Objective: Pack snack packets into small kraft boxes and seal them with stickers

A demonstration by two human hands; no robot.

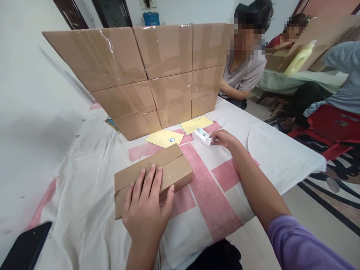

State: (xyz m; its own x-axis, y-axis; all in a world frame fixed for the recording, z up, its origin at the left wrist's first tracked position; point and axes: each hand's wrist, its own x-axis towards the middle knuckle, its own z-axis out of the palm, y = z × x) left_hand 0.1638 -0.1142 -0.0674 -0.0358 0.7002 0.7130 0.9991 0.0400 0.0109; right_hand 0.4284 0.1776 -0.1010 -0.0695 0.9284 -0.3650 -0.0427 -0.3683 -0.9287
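A closed brown cardboard box (176, 165) lies flat on the cloth in front of me. My left hand (147, 202) rests on its top with the fingers stretched out and the thumb along the near edge. Farther off to the right, my right hand (223, 138) is closed at the low end of a small white tape dispenser (201, 137) that stands on the table. Whether the fingertips pinch a strip of tape there is too small to tell. Just behind lie a yellow paper envelope (160, 138) and a yellow card with a patterned edge (197, 124).
A tall partition of taped cardboard boxes (168, 52) stands across the table's far side. A phone (26, 243) lies at lower left on the white and pink tablecloth (90, 195). Other people sit beyond, near a red chair (334, 127) and a yellow bottle (300, 58).
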